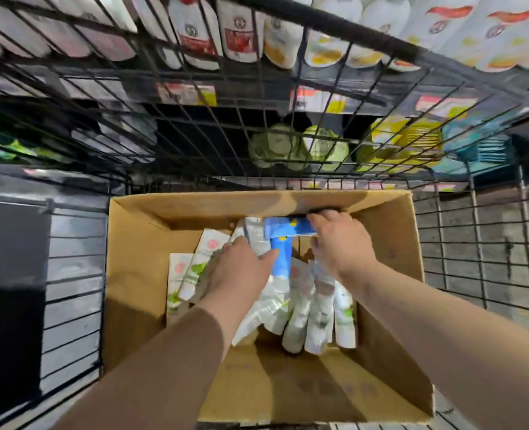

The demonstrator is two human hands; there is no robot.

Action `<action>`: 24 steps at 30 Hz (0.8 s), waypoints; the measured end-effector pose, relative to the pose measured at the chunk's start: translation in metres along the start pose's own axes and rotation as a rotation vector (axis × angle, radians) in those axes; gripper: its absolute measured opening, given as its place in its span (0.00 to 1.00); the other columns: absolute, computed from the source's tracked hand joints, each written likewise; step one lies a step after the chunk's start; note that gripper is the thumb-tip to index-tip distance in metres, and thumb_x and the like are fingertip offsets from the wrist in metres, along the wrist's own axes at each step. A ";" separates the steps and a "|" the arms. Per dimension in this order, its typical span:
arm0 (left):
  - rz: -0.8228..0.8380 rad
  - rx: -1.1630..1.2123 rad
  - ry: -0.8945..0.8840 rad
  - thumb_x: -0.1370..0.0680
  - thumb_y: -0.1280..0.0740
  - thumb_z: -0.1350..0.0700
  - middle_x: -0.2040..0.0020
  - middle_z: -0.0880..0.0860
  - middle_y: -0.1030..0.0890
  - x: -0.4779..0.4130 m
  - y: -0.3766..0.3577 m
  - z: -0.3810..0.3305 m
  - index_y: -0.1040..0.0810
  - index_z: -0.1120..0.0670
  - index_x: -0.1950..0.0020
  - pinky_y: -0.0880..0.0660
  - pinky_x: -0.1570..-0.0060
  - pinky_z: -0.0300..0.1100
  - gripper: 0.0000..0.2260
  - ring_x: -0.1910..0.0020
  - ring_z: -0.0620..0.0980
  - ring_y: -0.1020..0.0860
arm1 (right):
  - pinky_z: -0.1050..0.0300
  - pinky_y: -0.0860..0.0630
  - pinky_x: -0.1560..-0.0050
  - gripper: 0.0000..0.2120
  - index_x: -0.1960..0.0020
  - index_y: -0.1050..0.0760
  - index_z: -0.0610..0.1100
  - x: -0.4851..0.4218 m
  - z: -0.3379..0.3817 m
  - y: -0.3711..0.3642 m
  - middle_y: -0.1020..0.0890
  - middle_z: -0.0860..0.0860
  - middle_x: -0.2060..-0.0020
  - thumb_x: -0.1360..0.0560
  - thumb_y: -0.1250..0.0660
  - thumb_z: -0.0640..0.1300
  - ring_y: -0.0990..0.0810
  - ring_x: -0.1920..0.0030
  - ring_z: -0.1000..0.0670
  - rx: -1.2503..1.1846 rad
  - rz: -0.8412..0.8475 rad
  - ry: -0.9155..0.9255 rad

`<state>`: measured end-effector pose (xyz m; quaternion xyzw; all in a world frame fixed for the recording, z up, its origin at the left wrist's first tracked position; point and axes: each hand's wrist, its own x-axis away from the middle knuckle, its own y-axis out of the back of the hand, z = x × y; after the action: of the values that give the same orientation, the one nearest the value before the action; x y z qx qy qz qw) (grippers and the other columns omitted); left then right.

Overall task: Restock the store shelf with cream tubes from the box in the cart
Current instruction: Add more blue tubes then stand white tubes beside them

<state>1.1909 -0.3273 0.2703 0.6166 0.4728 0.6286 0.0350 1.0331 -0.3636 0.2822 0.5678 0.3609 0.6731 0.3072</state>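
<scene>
An open cardboard box (139,262) sits in the black wire cart (70,274). Inside lie several white cream tubes (300,308) with green and pink marks, plus a blue tube (281,259) and a blue carton (288,228) near the far wall. My left hand (241,271) reaches into the box and rests on the white tubes, thumb touching the blue tube. My right hand (341,243) is at the far side of the box, fingers curled on the right end of the blue carton.
Past the cart's front wire wall stand store shelves (257,97) with white bottles on top, price tags on the edge, and green and yellow packs (300,147) on a lower, dark shelf. A dark panel is at the left of the cart.
</scene>
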 end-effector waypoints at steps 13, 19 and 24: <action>-0.015 0.113 0.036 0.25 0.34 0.47 0.50 0.54 0.23 0.007 0.002 0.007 0.31 0.53 0.45 0.25 0.60 0.46 0.15 0.54 0.55 0.23 | 0.52 0.27 0.51 0.20 0.39 0.34 0.43 0.013 -0.006 -0.009 0.25 0.46 0.44 0.26 0.32 0.50 0.27 0.42 0.43 -0.202 0.143 -0.132; -0.034 0.584 0.053 0.24 0.33 0.58 0.48 0.49 0.21 0.038 0.031 0.034 0.31 0.52 0.39 0.31 0.68 0.36 0.15 0.58 0.47 0.23 | 0.52 0.27 0.55 0.18 0.41 0.35 0.43 0.032 -0.005 0.026 0.25 0.46 0.44 0.26 0.34 0.48 0.23 0.47 0.43 -0.263 0.154 -0.135; -0.097 0.669 0.045 0.23 0.34 0.58 0.50 0.47 0.23 0.076 0.070 0.043 0.26 0.53 0.40 0.33 0.67 0.36 0.12 0.57 0.48 0.25 | 0.57 0.32 0.55 0.18 0.39 0.33 0.44 0.058 0.004 0.064 0.25 0.48 0.45 0.26 0.32 0.49 0.25 0.48 0.45 -0.347 0.185 -0.107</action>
<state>1.2456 -0.2942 0.3622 0.5566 0.6823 0.4497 -0.1498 1.0274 -0.3509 0.3671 0.5720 0.1688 0.7195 0.3559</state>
